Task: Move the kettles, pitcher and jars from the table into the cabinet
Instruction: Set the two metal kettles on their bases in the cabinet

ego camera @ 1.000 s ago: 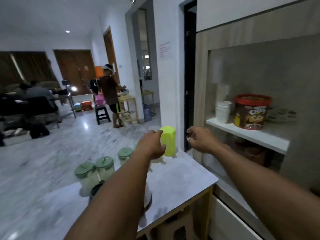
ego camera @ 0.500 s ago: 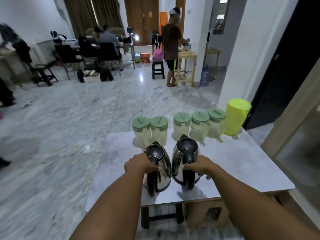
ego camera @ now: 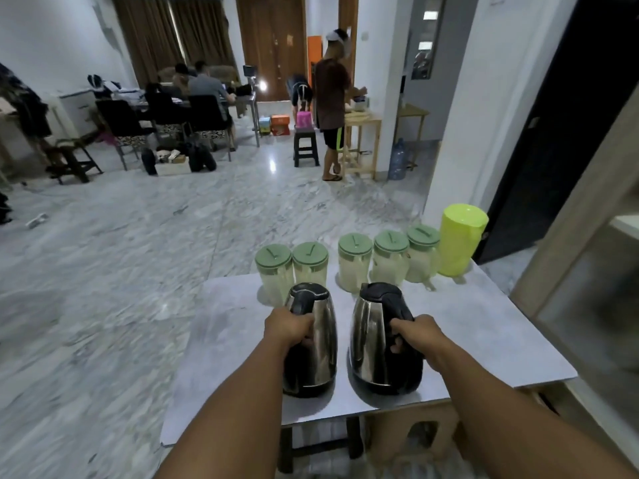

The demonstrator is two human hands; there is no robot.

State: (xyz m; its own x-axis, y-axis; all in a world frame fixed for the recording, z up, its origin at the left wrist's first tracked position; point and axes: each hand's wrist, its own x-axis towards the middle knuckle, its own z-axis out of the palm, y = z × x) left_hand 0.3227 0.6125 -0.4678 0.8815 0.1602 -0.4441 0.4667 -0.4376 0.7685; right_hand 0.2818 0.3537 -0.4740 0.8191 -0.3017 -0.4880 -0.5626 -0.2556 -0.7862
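Note:
Two steel kettles with black lids and handles stand side by side near the front of the pale table (ego camera: 484,333). My left hand (ego camera: 288,328) grips the handle of the left kettle (ego camera: 316,340). My right hand (ego camera: 413,335) grips the handle of the right kettle (ego camera: 371,337). Behind them stands a row of several clear jars with green lids (ego camera: 354,262). A yellow-green pitcher (ego camera: 460,243) stands at the far right corner of the table. The cabinet (ego camera: 587,254) is at the right edge of the view, mostly cut off.
The marble floor spreads out beyond the table. A person stands at a wooden table (ego camera: 363,133) far ahead, next to a black stool (ego camera: 306,146). Other people sit at a desk at the back left. A dark doorway (ego camera: 553,115) opens beside the cabinet.
My view swung from the cabinet down to the table. Both hands dropped onto the kettle handles and closed around them. The kettles now look slightly further apart.

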